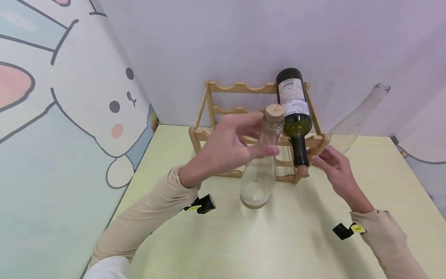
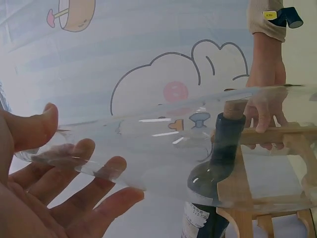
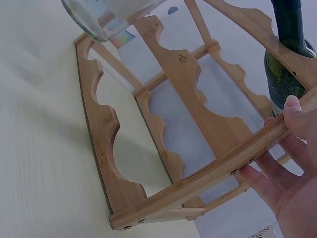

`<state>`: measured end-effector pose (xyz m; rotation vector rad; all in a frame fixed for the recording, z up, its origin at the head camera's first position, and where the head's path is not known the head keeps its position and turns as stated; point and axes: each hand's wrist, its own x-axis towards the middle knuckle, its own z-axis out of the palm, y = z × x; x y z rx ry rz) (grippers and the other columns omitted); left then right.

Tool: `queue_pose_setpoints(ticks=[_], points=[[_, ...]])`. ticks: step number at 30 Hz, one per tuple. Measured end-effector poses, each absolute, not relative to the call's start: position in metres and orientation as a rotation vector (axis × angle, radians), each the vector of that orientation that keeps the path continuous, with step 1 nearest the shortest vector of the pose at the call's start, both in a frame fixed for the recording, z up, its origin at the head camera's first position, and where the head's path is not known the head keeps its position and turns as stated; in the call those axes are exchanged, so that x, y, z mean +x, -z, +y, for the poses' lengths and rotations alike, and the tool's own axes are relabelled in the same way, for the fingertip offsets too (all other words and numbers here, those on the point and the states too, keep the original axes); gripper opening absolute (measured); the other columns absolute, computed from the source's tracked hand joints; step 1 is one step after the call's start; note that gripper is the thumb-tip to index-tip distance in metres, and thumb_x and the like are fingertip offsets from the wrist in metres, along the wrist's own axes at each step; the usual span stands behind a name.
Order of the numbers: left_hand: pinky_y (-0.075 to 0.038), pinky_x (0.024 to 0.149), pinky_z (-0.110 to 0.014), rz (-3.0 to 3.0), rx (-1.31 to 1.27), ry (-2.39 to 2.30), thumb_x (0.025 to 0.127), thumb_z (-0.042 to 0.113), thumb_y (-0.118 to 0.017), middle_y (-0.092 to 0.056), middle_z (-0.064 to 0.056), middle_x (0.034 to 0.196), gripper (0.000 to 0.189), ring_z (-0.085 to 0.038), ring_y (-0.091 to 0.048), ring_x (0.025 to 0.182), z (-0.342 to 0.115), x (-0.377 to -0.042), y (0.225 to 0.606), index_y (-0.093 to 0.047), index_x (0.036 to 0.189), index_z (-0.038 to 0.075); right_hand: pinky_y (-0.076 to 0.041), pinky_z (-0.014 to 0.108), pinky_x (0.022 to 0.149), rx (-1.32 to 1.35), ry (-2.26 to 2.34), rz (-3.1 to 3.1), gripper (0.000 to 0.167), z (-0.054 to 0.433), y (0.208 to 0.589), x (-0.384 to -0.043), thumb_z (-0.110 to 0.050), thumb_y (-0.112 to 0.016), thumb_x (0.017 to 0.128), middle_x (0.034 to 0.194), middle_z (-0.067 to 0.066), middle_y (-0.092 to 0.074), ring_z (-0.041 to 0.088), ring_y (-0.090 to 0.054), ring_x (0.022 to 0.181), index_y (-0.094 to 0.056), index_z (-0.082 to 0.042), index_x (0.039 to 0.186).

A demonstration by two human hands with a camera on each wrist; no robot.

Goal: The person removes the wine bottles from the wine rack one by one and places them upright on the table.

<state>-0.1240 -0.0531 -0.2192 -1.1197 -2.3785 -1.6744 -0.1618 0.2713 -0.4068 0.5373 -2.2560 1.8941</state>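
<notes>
My left hand (image 1: pixel 230 147) holds a clear glass bottle (image 1: pixel 258 184) by its neck, thumb on one side and fingers on the other. It leans in front of the wooden wine rack (image 1: pixel 240 88), a cork (image 1: pixel 274 113) in its mouth. A dark green wine bottle (image 1: pixel 294 95) lies on the rack's top tier at the right, its corked neck pointing towards me. My right hand (image 1: pixel 337 170) grips the rack's right side; in the right wrist view, thumb and fingers (image 3: pixel 267 186) pinch the wooden side rail (image 3: pixel 203 181).
Another clear glass bottle (image 1: pixel 355 120), with no cork visible, stands tilted-looking right of the rack, behind my right hand. The pale wooden table (image 1: pixel 223 240) meets a wall behind the rack. A rabbit drawing (image 1: pixel 87 77) covers the left wall.
</notes>
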Motion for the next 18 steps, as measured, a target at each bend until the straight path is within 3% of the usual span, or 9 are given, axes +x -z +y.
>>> queue_pose_setpoints(ticks=[6,18], points=[[-0.051,0.082,-0.023,-2.378,-1.148,1.664,0.078,0.012,-0.078,-0.068,0.0,0.094,0.033,-0.005,-0.063,0.085,-0.051,-0.123,0.233,-0.067,0.109,0.004,-0.051,0.019,0.083,0.527,-1.887,-2.252,0.038,0.27,0.408,-0.162,0.004,-0.052,0.094,0.111,0.002,-0.065,0.011,-0.062,0.1,-0.05,0.003,0.132],[-0.056,0.065,-0.023,-2.411,-1.064,1.719,0.079,0.012,-0.077,-0.068,-0.002,0.092,0.03,-0.006,-0.062,0.087,-0.05,-0.12,0.261,-0.067,0.107,0.005,-0.051,0.019,0.083,0.516,-1.896,-2.244,0.039,0.27,0.408,-0.162,0.004,-0.052,0.094,0.112,0.001,-0.065,0.011,-0.062,0.1,-0.049,0.002,0.133]])
